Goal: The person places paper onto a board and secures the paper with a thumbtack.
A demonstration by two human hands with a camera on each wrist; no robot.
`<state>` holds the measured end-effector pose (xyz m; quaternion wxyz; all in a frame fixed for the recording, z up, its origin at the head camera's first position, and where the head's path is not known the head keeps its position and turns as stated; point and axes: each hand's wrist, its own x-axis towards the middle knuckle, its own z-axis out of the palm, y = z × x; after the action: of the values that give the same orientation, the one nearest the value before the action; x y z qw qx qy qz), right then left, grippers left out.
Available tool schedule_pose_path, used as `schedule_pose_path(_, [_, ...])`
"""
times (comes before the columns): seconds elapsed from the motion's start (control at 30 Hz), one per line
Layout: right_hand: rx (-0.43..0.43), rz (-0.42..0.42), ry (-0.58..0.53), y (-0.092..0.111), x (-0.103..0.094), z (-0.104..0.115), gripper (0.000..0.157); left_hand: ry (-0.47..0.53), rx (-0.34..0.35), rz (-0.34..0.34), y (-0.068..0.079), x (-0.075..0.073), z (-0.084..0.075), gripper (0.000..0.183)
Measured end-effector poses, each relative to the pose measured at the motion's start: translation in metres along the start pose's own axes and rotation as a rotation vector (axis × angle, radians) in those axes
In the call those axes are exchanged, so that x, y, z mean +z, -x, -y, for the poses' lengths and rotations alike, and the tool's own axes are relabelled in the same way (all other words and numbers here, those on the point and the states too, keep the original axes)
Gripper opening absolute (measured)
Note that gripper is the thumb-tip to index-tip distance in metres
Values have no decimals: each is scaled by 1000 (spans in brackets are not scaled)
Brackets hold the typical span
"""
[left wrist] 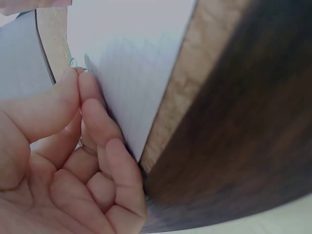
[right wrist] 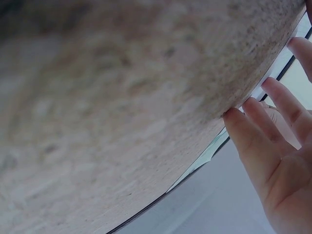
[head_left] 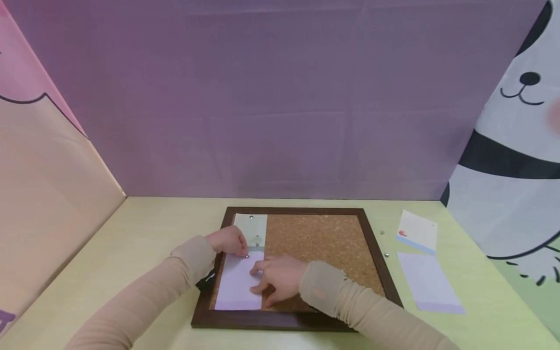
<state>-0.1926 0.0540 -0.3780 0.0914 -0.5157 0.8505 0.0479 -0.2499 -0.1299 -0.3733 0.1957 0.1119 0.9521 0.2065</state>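
My left hand pinches a small shiny pushpin between thumb and fingertips at the top edge of a lilac sheet of paper. In the left wrist view the pushpin shows just past the fingertips. The sheet lies on the left part of a cork board, below a pale green card with a pin near its top. My right hand has its fingers spread, with fingertips on the sheet's right side; in the right wrist view these fingers reach the board's surface.
A dark brown frame surrounds the cork. To its right on the table lie a white card with a blue edge, another lilac sheet and two small pins. Behind stands a purple backdrop.
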Motion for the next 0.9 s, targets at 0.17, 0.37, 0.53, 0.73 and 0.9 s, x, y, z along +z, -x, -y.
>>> schedule_pose_path(0.17, [-2,-2,9,0,0,0,39,-11,-27,18,-2,-3,0,8])
schedule_pose_path(0.37, [8,12,-17,0,-2,1,39,2,-49,31,-3,-5,0,9])
schedule_pose_path(0.53, [9,16,-25,-1,-1,0,38,3,-62,24,-3,-5,-1,10])
schedule_pose_path(0.73, [12,10,-14,-1,1,0,38,-1,-60,1,-2,-4,-2,11])
schedule_pose_path(0.9, [14,6,-1,-1,0,1,38,17,-54,-19,-3,-1,1,13])
